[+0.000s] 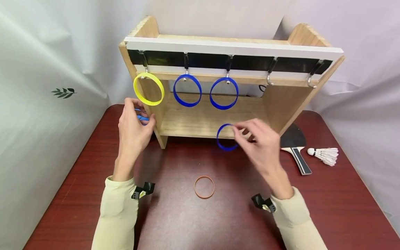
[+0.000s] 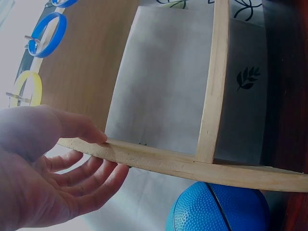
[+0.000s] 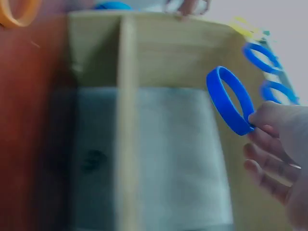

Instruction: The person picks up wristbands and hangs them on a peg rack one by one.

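Note:
My right hand (image 1: 264, 149) pinches a blue wristband (image 3: 222, 100) between thumb and fingertip, in front of a wooden rack's lower shelf (image 1: 193, 119). With thumb inside and fingers outside, my left hand (image 1: 132, 128) holds the rack's left side panel (image 2: 159, 160). Along the rack's top front runs a row of metal hooks. A yellow wristband (image 1: 153, 103) hangs at the far left, followed by a blue wristband (image 1: 188, 104) and another blue wristband (image 1: 223, 107). The two right-hand hooks (image 1: 270, 80) carry nothing. An orange wristband (image 1: 204, 197) lies flat on the table between my forearms.
Right of the rack lie a table tennis paddle (image 1: 300, 161), its blade partly behind the panel, and a shuttlecock (image 1: 325, 155). A blue textured ball (image 2: 221, 207) sits outside the left panel. White cloth (image 1: 47, 139) surrounds the dark red table (image 1: 175, 222).

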`<state>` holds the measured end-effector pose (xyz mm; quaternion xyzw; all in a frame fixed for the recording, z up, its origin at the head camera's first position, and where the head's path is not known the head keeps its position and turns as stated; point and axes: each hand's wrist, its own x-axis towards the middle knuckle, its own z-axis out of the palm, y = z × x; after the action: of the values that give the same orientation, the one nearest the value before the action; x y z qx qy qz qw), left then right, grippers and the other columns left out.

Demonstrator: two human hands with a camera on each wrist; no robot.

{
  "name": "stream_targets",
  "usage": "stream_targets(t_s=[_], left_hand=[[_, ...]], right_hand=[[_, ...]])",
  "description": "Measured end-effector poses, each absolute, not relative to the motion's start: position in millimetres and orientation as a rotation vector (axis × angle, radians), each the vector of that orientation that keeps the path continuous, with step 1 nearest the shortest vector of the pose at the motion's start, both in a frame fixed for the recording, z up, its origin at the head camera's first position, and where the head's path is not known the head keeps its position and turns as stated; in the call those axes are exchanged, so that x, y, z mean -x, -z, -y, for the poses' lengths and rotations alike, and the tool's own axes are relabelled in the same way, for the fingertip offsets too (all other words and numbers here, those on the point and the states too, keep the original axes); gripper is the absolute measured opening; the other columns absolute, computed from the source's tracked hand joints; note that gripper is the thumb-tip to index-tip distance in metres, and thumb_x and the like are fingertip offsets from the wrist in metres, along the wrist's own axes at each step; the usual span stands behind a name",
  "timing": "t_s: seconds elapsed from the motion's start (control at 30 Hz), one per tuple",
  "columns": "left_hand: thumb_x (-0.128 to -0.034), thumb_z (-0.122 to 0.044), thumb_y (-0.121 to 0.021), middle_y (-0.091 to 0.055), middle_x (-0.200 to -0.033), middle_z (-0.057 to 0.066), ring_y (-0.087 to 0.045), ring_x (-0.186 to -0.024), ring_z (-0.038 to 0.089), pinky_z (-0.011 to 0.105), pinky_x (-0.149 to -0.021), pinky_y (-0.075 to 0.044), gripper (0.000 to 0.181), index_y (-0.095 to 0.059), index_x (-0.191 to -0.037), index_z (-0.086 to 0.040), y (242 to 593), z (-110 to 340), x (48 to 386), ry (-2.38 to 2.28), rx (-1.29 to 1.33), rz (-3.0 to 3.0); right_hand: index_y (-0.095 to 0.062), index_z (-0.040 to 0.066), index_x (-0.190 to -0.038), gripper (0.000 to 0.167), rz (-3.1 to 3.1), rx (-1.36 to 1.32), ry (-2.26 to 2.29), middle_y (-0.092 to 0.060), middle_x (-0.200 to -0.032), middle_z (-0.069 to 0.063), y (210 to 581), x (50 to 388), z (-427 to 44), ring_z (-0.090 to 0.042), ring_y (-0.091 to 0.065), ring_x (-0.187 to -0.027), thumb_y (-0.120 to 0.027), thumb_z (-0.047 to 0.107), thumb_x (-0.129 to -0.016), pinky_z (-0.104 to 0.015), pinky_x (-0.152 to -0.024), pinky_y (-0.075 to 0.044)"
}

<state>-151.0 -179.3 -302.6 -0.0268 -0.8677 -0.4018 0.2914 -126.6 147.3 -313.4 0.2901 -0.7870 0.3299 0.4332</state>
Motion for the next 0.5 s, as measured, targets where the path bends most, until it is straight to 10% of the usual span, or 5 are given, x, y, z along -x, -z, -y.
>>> stream_targets(t_s=[0.5], left_hand=[[-0.085,-0.01,-0.068,-0.056,-0.097,0.012,-0.061,-0.087,0.021,0.037,-0.077,-0.048,0.036,-0.046,-0.112,-0.002,304,179,152,1.06,0.079,2.304]], right_hand=[[-0.08,0.011,-0.083,0.004,1.603,-0.342,-0.832,-0.07,-0.074,-0.008,221,121,-166,-0.025,-0.059,-0.063,-0.076,0.011,-0.081,-0.015,-0.061,-0.039]])
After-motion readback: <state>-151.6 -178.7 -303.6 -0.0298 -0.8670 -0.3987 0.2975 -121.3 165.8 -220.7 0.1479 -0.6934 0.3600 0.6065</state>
